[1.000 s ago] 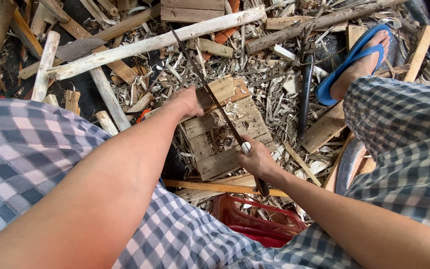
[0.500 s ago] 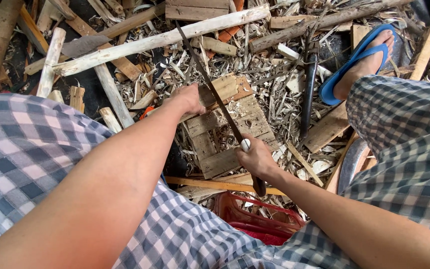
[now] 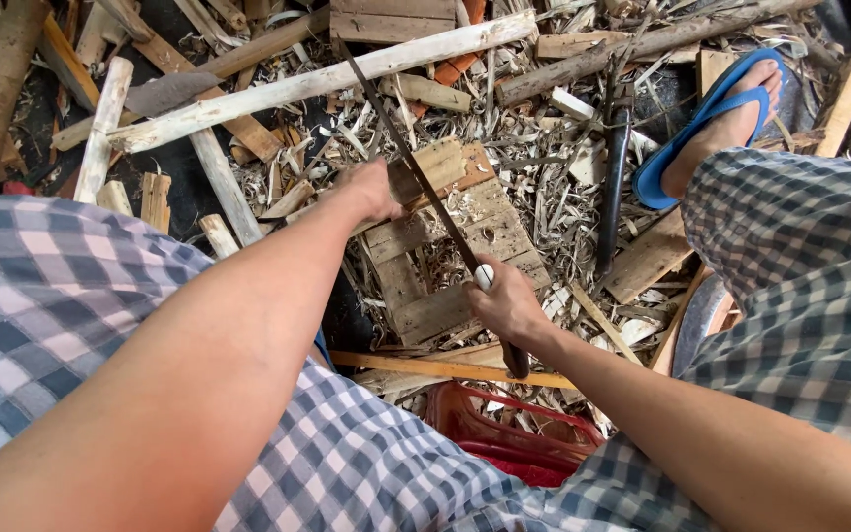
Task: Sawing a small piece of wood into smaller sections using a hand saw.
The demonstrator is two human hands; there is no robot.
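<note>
Head view: seated person, legs in checked cloth.
Right hand point(image 3: 506, 303): clenched on long knife's point(image 3: 416, 172) handle.
Left hand point(image 3: 371, 189): closed on wood piece point(image 3: 437, 163) atop the wooden block point(image 3: 445, 261).
Handling: blade looks stiff, sharp; grip handle only.

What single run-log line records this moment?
right hand: grips long blade | left hand: on wooden block | ground: wood scraps
</note>
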